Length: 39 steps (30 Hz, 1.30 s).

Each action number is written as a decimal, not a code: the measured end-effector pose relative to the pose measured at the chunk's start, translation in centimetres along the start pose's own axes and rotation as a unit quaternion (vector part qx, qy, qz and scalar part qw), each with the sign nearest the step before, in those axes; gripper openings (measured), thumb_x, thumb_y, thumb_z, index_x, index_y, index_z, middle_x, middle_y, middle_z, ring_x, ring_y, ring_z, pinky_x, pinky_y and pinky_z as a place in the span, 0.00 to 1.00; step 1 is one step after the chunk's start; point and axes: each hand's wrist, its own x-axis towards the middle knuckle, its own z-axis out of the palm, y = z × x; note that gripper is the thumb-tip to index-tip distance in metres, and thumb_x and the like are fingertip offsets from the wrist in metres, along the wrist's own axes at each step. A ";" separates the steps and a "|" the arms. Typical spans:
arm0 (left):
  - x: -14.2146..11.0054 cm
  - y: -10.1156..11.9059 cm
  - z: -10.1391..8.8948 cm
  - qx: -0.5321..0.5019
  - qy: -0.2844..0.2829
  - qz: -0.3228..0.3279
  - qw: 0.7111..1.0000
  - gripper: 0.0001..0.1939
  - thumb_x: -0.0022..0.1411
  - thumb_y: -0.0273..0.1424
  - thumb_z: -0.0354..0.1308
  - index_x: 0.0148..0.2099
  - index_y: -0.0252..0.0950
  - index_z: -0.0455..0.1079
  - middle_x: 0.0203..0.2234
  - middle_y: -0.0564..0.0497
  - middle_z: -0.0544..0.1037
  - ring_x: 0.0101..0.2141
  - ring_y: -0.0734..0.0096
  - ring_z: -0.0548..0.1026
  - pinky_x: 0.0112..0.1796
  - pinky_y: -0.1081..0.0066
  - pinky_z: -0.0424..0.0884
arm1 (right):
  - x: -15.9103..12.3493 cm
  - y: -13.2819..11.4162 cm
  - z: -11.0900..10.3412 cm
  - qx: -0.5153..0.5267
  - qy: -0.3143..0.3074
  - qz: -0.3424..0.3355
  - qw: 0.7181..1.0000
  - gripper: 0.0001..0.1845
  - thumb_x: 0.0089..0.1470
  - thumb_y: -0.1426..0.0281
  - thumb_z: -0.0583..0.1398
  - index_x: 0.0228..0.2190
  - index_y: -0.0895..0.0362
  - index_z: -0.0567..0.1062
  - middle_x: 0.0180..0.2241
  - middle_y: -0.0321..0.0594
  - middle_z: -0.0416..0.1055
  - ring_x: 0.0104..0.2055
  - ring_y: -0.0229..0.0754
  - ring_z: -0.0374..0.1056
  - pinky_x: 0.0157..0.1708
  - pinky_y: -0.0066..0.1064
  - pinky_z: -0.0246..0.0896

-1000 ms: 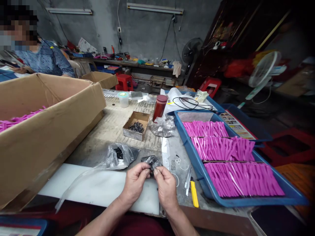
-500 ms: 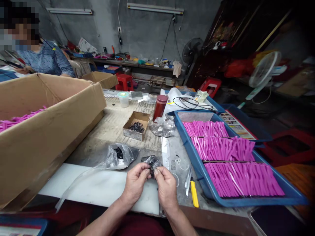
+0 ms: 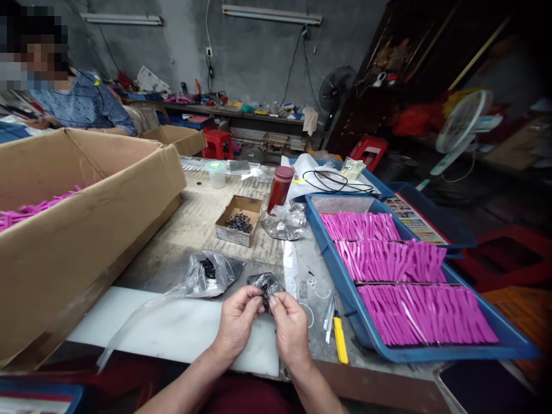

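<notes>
Both the left hand (image 3: 238,319) and right hand (image 3: 291,325), close together, pinch a small plastic bag (image 3: 268,280) left of the blue tray (image 3: 448,355). Uneven pulling could split its thin film, scattering any contents toward the yellow-handled tool (image 3: 340,342) just beside that tray.

grey wall (image 3: 254,57), tube lights (image 3: 272,16), red stools (image 3: 217,138)

A fluorescent lamp (image 3: 271,15) lines the wall (image 3: 259,57) at top centre; a white fan (image 3: 464,122) stands upper right, a red stool (image 3: 218,144) upper left-centre.
</notes>
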 end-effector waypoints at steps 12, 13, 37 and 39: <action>-0.2 0.2 0.1 0.054 0.013 0.036 0.998 0.04 0.49 0.27 0.52 0.29 0.33 0.66 0.18 0.55 0.67 0.21 0.78 0.66 0.24 0.78 0.64 | 0.0 0.2 0.4 -0.009 0.012 0.001 1.000 0.08 0.44 0.68 0.54 0.17 0.58 0.65 0.17 0.32 0.61 0.22 0.34 0.57 0.23 0.24 0.55; -0.2 0.2 0.1 0.057 0.012 0.040 0.997 0.04 0.49 0.27 0.52 0.28 0.33 0.67 0.18 0.55 0.67 0.21 0.78 0.66 0.24 0.78 0.65 | 0.0 0.2 0.4 -0.008 0.012 0.002 1.000 0.08 0.44 0.68 0.54 0.17 0.58 0.65 0.17 0.32 0.61 0.22 0.34 0.57 0.23 0.24 0.55; 0.3 0.9 -0.1 0.066 -0.001 -0.009 0.998 0.03 0.46 0.27 0.54 0.25 0.32 0.67 0.17 0.55 0.68 0.21 0.77 0.65 0.24 0.78 0.64 | 0.0 0.6 0.1 -0.016 0.018 0.004 1.000 0.09 0.45 0.68 0.53 0.18 0.58 0.64 0.17 0.31 0.57 0.21 0.33 0.53 0.22 0.24 0.52; 0.3 1.0 -0.1 0.049 -0.002 -0.013 0.999 0.03 0.45 0.27 0.54 0.25 0.32 0.67 0.17 0.56 0.67 0.20 0.78 0.65 0.24 0.78 0.64 | 0.0 0.6 0.0 -0.017 0.019 0.004 1.000 0.09 0.45 0.68 0.54 0.18 0.58 0.63 0.17 0.30 0.56 0.21 0.33 0.53 0.22 0.24 0.52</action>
